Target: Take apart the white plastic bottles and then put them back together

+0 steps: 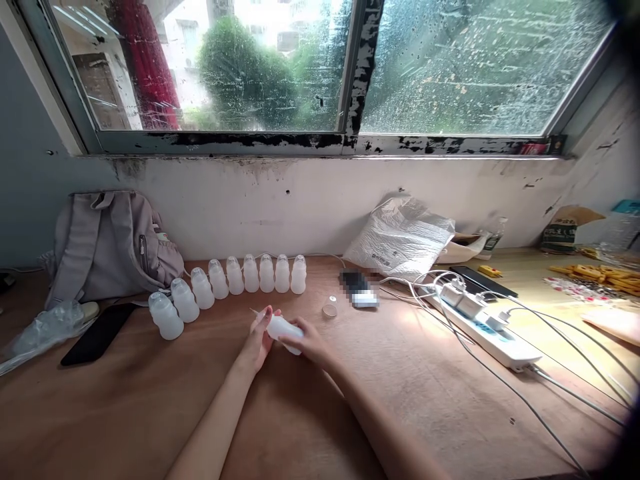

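Bottles (227,283) stand in a curved row just behind the hands, with a small cap (329,310) to the right, a phone (98,333) and backpack (113,243) to the left, and a power strip (493,335) trailing cables well to the right. Bench (125,413) in front lies bare wood — the far edge meets the wall. Both forearms reach forward, left hand (259,341) and right hand (309,341) closed on one white bottle (284,329) lying sideways between them — low over the bench.

Ten bottles (235,275), two hands (257,341), one backpack (113,243).
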### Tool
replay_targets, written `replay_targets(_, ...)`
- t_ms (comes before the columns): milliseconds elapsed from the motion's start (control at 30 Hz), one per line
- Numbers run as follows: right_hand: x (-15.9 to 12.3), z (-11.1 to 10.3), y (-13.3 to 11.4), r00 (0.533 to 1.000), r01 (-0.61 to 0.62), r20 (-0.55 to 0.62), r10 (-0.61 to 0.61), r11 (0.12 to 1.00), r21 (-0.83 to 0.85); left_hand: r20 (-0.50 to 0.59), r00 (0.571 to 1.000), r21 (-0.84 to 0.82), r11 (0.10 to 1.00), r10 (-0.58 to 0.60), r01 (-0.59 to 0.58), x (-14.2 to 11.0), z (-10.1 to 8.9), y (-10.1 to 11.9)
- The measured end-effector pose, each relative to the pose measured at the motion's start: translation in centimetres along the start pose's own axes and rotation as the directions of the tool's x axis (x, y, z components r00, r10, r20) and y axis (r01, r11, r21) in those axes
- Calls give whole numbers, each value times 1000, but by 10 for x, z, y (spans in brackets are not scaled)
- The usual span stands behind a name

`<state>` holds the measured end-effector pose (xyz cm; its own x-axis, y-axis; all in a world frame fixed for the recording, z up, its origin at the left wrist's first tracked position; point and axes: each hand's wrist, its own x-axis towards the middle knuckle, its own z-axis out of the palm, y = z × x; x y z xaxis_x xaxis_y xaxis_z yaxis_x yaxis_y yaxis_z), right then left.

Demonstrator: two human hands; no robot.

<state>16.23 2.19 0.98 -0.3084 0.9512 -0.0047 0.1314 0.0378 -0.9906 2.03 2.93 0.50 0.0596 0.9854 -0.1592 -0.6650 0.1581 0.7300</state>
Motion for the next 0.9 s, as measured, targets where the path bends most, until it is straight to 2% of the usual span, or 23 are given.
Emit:
replay_targets(67, -3, 9, 1, 993, 114, -22, -119, 981, -155, -92, 996, 8, 1000, -5, 6, 1, 0, -5)
replay_targets(100, -4, 13, 1, 991, 123, -22, -129, 975, -187, -127, 992, 12, 1000, 5, -3, 1, 0, -7)
replay_targets(133, -4, 15, 0, 995, 91, -24, -97, 978, -186, -152, 988, 17, 1000, 18, -16, 0, 1, -8)
replay_targets(233, -6, 17, -3, 989, -146, 36, 147, 989, -23, -175, 981, 14, 996, 84, -83, -3, 5, -8)
replay_targets(267, -7, 16, -4, 972, -221, 90, 215, 974, 54, -172, 979, 10, 994, 105, -105, -5, 6, -8)
replay_targets(333, -8, 15, -6, 941, -310, 201, 272, 931, 193, -168, 977, 3, 991, 135, -137, -8, 9, -6)
replay_targets(500, -11, 16, -9, 892, -413, 364, 268, 810, 417, -146, 977, 17, 988, 154, -153, -15, 15, 0)
replay_targets(633, -8, 14, -8, 852, -478, 458, 253, 732, 485, -103, 978, 61, 982, 183, -178, -22, 18, 6)
replay_targets(767, -7, 10, -6, 815, -506, 541, 210, 713, 485, -32, 977, 114, 972, 209, -204, -25, 19, 10)
replay_targets(833, -9, 13, -6, 818, -494, 540, 197, 720, 487, 16, 978, 127, 969, 210, -210, -22, 18, 11)
replay_targets(900, -11, 18, -6, 869, -419, 459, 183, 766, 487, 32, 977, 105, 972, 209, -211, -17, 15, 11)
